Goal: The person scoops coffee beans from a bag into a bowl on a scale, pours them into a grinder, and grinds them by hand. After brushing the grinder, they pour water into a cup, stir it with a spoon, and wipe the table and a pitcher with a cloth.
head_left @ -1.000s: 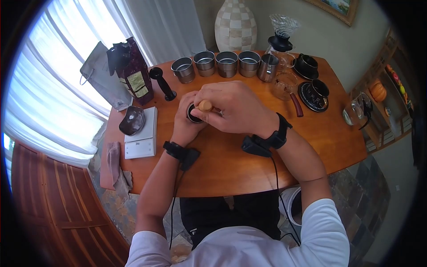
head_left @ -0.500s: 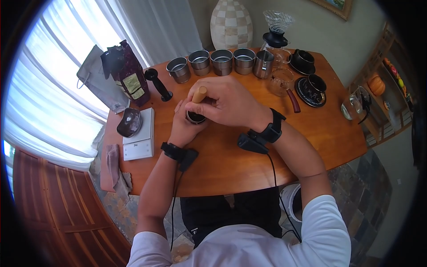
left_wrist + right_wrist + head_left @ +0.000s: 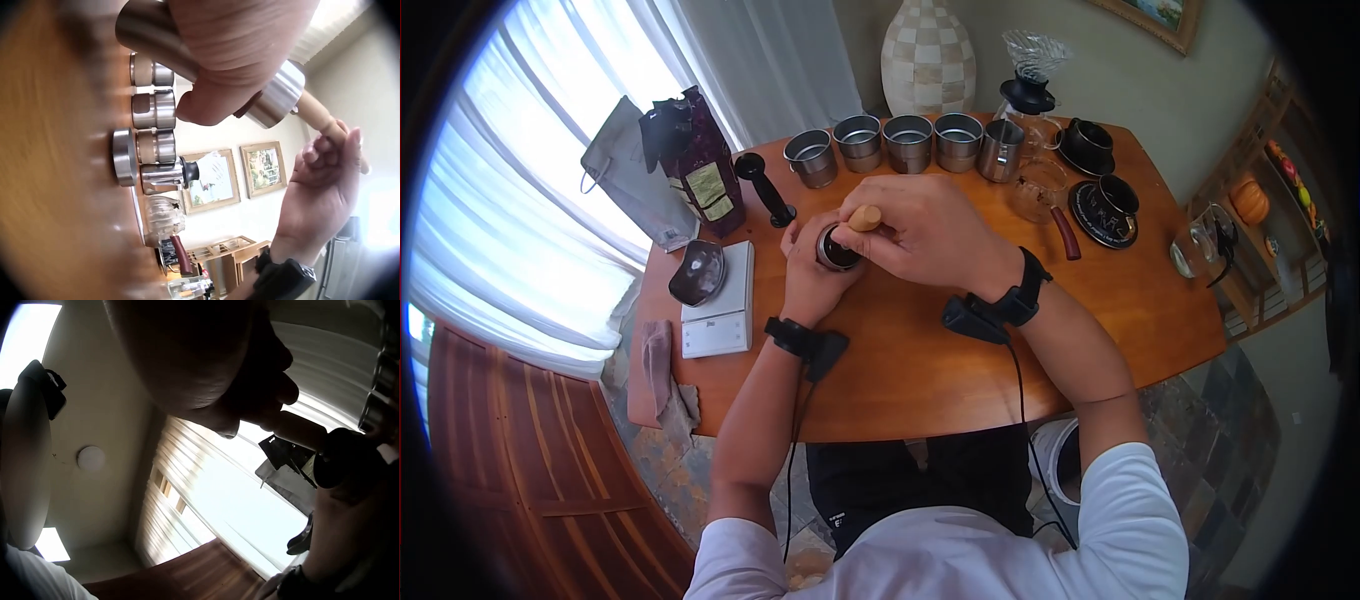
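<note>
My left hand (image 3: 812, 270) holds a steel cylinder (image 3: 837, 256) that looks like a hand coffee grinder's body, its fingers wrapped round the side. Its round mouth faces up and is dark inside. A brown band (image 3: 249, 104) circles the cylinder in the left wrist view. From above, my right hand (image 3: 925, 228) pinches a slim tool by its light wooden handle (image 3: 865, 216). The handle (image 3: 317, 115) slants into the mouth, where the tool's lower end is hidden. In the right wrist view, dark from backlight, the wooden handle (image 3: 300, 430) meets the rim.
Several steel cups (image 3: 908, 145) line the back edge beside a steel pitcher (image 3: 1001, 152). On the left are a white scale (image 3: 718, 335), a dark dish (image 3: 698, 273), a coffee bag (image 3: 708, 190) and a black upright tool (image 3: 768, 192). A glass server's handle (image 3: 1067, 236) and black cup (image 3: 1116, 195) stand right.
The wooden handle has swung about over the mouth: it stood up more half a second ago and now tips toward the right. My left hand has kept its grip on the cylinder.
</note>
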### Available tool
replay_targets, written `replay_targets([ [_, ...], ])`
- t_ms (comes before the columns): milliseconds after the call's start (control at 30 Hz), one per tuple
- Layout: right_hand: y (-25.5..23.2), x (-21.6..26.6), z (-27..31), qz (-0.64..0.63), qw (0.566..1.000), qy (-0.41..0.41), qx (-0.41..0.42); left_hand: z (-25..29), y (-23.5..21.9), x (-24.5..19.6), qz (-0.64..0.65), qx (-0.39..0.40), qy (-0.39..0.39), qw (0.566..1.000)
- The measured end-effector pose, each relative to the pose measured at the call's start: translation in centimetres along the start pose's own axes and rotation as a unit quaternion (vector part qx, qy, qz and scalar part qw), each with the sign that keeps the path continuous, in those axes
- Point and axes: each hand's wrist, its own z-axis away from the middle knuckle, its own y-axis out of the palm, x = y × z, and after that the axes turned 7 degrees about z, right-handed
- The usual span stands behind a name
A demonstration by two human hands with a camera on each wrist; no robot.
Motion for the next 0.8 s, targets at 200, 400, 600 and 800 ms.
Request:
replay_targets([
  [200, 0.0, 0.1, 0.2, -0.068, 0.997, 0.024, 0.040, -0.3, 0.3, 0.2, -0.035, 0.010, 0.012, 0.999],
  [400, -0.3, 0.5, 0.1, 0.020, 0.996, 0.045, 0.080, -0.3, 0.1, 0.5, -0.028, -0.012, 0.007, 1.000],
  [600, 0.1, 0.2, 0.1, 0.072, 0.996, 0.025, 0.035, -0.2, 0.0, 0.3, -0.007, -0.030, 0.002, 1.000],
  [800, 0.4, 0.2, 0.0, 0.042, 0.999, 0.026, -0.007, -0.2, 0.1, 0.2, -0.017, -0.032, -0.005, 0.999],
])
